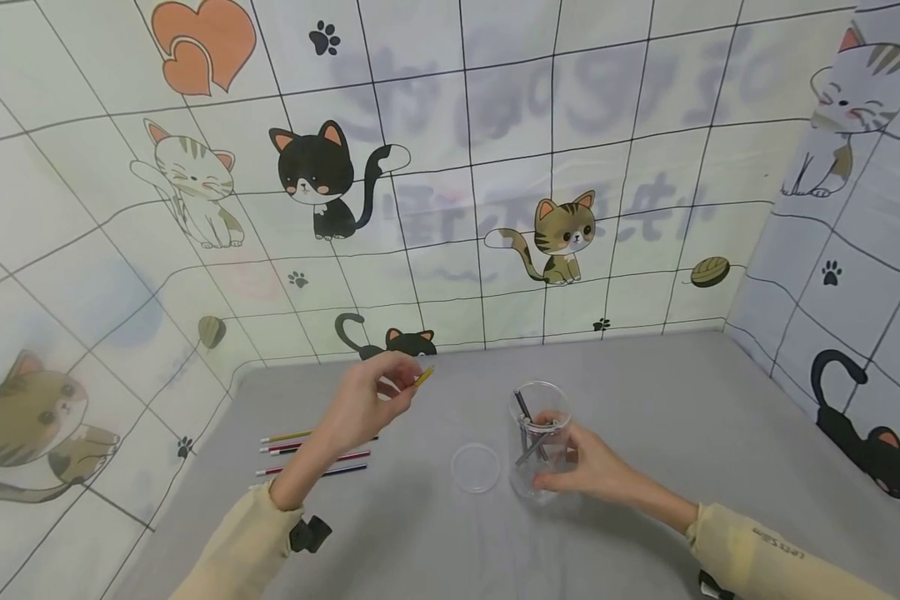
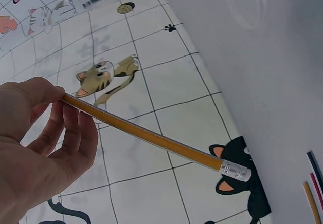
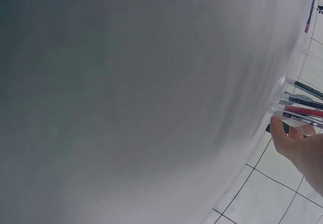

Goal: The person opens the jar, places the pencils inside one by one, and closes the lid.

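a smooth grey surface (image 1: 645, 400) spreads wide, with faint creases in front of its middle and a nearly straight far edge. on its left part lies a loose row of slim pencils (image 1: 348, 469), roughly parallel and set crosswise, among them yellow, red and dark ones; parts of them are hidden in the head view. near the middle a clear round lid (image 1: 476, 468) lies flat. just beside it, to the right, is a clear cylindrical jar (image 1: 523, 471), roughly upright; whether its base touches the surface is hard to tell.
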### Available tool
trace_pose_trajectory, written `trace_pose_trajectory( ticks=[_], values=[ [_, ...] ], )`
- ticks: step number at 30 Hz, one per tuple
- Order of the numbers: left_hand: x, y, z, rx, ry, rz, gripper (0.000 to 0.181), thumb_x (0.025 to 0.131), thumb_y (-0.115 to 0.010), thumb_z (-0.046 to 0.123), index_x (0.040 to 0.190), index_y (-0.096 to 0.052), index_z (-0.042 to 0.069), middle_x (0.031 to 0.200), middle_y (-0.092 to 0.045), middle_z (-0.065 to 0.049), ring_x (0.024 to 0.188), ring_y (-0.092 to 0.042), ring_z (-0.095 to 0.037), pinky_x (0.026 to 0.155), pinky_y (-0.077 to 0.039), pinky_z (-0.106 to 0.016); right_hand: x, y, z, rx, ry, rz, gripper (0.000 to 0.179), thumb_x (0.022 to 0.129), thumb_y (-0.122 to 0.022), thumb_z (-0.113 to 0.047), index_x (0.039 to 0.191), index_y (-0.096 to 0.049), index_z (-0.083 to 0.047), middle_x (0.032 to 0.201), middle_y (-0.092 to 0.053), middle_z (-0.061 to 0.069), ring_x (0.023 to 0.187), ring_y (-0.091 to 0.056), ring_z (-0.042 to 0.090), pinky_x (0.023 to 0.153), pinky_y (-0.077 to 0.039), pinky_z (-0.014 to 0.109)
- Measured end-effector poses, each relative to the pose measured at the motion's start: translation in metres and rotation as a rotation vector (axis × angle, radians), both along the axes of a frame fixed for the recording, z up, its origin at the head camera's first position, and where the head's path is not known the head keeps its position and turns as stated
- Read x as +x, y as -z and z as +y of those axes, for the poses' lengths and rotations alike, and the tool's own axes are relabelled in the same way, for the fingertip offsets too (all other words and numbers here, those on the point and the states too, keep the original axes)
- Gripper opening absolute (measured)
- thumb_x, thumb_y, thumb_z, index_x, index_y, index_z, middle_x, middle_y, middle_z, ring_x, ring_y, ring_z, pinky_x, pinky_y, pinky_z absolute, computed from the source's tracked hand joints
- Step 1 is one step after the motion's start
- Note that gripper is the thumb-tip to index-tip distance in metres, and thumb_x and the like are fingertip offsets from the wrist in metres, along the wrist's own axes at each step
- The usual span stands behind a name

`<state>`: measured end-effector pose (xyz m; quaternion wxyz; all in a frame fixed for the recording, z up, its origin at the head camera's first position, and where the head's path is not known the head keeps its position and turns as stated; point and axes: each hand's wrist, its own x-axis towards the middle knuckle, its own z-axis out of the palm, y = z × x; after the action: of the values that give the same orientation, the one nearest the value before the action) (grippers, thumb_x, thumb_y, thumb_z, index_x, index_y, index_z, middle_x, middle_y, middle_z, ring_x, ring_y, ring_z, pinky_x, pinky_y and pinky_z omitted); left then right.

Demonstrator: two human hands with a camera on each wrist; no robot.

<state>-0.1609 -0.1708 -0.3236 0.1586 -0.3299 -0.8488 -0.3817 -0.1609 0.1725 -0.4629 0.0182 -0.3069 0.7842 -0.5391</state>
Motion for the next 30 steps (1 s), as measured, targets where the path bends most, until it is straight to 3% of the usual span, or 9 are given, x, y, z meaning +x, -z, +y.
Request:
trace_pose_trajectory(
  ticks=[5,15,30],
  values=[
    [0.000,-0.013,0.012,0.044,0.003,-0.003,0.029,0.084,-0.068,-0.010,0.105,-0.067,0.009,0.088,-0.067,-0.005,0.079,-0.065,-0.016,0.067,-0.058,-0.032,0.000,0.000,0.000,-0.002,0.002,-0.001,0.075,0.077,-0.088,-0.014,0.139,-0.046,-0.004,0.130,-0.058,0.015,0.110,-0.061,0.022,0.083,-0.053,0.036],
    [0.000,-0.035,0.031,0.152,0.070,-0.028,0.030,0.084,-0.067,-0.012,0.109,-0.067,0.005,0.086,-0.067,-0.004,0.081,-0.063,-0.020,0.072,-0.058,-0.032,0.000,0.000,-0.001,-0.007,0.003,-0.012,0.075,0.077,-0.087,-0.015,0.139,-0.046,-0.004,0.132,-0.057,0.017,0.111,-0.061,0.024,0.085,-0.053,0.038],
    [-0.002,-0.065,0.059,0.297,0.181,0.032,0.029,0.084,-0.063,-0.018,0.106,-0.060,0.000,0.084,-0.062,-0.008,0.078,-0.063,-0.021,0.072,-0.059,-0.034,0.001,0.000,0.000,-0.003,-0.003,-0.021,0.076,0.078,-0.087,-0.015,0.140,-0.045,-0.003,0.135,-0.054,0.019,0.114,-0.060,0.026,0.087,-0.053,0.040]
  ],
)
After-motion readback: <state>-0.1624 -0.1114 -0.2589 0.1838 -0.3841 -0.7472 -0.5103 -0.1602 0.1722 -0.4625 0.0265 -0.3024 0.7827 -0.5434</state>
